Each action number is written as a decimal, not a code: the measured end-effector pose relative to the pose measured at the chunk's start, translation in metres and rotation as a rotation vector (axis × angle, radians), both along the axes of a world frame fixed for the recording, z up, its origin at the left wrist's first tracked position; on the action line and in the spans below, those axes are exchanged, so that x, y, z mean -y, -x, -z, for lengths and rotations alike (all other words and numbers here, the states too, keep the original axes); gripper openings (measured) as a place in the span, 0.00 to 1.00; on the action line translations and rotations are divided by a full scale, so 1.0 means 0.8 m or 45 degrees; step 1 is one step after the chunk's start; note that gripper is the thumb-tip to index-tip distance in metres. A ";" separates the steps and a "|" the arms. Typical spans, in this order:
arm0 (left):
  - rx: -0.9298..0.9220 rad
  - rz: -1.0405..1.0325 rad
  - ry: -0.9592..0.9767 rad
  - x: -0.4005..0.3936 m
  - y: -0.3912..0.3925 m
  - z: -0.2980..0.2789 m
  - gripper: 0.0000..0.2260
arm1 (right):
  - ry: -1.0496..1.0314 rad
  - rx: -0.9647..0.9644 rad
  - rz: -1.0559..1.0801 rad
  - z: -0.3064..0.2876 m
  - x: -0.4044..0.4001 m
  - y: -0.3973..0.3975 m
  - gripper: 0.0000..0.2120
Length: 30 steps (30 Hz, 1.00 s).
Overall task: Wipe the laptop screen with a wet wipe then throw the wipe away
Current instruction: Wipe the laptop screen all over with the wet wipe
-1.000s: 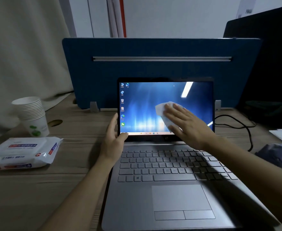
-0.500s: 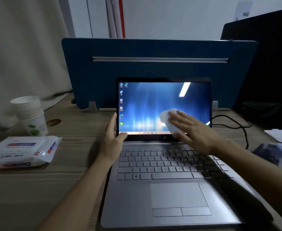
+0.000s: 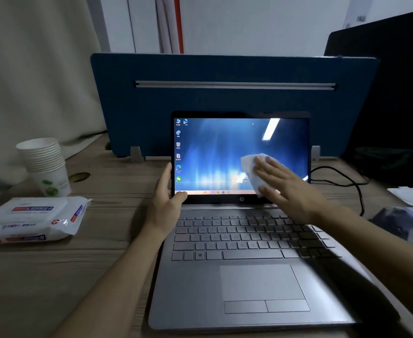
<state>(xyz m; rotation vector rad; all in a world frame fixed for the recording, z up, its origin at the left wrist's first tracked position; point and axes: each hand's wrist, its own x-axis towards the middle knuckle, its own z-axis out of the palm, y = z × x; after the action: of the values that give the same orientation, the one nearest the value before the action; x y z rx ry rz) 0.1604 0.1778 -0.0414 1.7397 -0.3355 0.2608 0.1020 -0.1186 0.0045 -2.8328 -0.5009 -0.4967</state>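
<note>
A silver laptop [image 3: 249, 284] stands open in front of me, its lit blue screen [image 3: 215, 152] facing me. My right hand [image 3: 290, 189] lies flat with spread fingers and presses a white wet wipe [image 3: 249, 167] against the lower right part of the screen. My left hand [image 3: 166, 203] grips the screen's lower left corner, thumb on the front bezel and fingers along the side edge.
A pack of wet wipes [image 3: 30, 218] lies on the wooden desk [image 3: 42, 276] at the left, behind it a stack of paper cups [image 3: 44, 164]. A blue divider [image 3: 225, 93] stands behind the laptop. A black cable [image 3: 347, 181] and some papers [image 3: 410, 193] lie at the right.
My right hand slid the wipe down toward the screen's lower right, then a little back up. My left hand kept its grip on the screen corner.
</note>
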 end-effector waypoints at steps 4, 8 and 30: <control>0.007 0.007 0.017 0.001 0.002 -0.002 0.35 | 0.188 -0.020 -0.186 0.019 -0.016 0.010 0.30; 0.002 0.003 0.018 0.001 0.005 -0.005 0.35 | 0.196 0.014 -0.188 0.017 0.003 0.010 0.29; -0.015 0.011 0.024 0.002 0.002 -0.003 0.36 | 0.019 0.119 0.159 -0.004 0.004 -0.011 0.34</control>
<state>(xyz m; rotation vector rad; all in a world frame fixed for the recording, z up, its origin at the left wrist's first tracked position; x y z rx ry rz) 0.1587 0.1766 -0.0386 1.7206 -0.3311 0.2470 0.1107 -0.1214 0.0074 -2.8783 -0.3468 -0.6540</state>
